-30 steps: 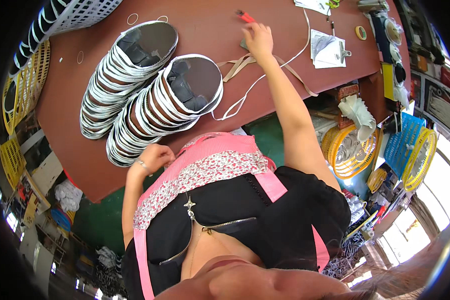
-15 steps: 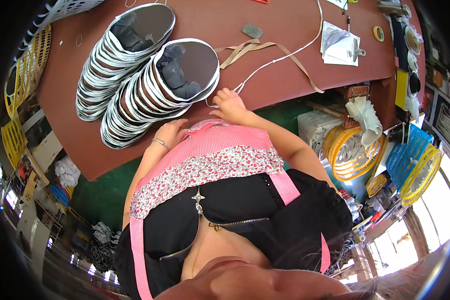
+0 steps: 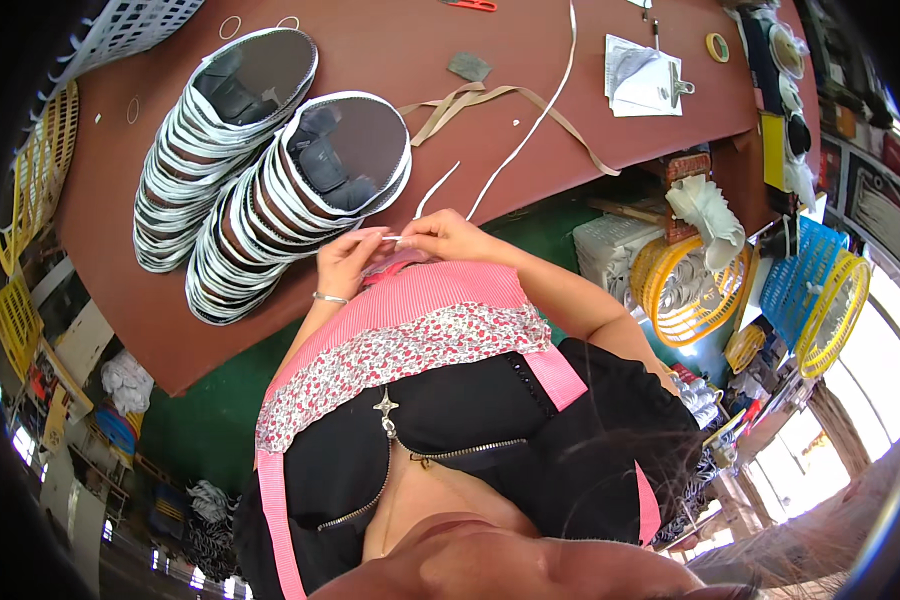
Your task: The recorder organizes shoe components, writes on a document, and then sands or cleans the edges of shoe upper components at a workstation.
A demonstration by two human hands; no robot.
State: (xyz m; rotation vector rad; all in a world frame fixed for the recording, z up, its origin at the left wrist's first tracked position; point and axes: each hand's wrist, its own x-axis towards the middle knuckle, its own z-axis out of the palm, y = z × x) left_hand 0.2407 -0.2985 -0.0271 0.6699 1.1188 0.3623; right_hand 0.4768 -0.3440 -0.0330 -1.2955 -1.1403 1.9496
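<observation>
- The left hand [image 3: 345, 262] and the right hand [image 3: 448, 238] are close together, just over the near edge of the brown surface [image 3: 370, 50].
- The fingers of both hands are pinched tight on a thin white string [image 3: 530, 135].
- A bit of the string shows in the small gap between the two hands. One short end pokes up past the hands, and a long part runs away across the surface.
- A silver bracelet [image 3: 330, 298] is on the left wrist.
- The person has on a pink apron [image 3: 410, 310], right below the hands.
- Two black and white stacks, one at the far left [image 3: 195, 150] and one nearer the hands [image 3: 270, 220], lie side by side on the surface.
- A tan ribbon [image 3: 444, 115] lies loosely past the hands, with a gray scrap [image 3: 469, 67] just beyond it.
- A clipboard [image 3: 645, 95] with papers and a roll of tape [image 3: 717, 48] are off to the right.
</observation>
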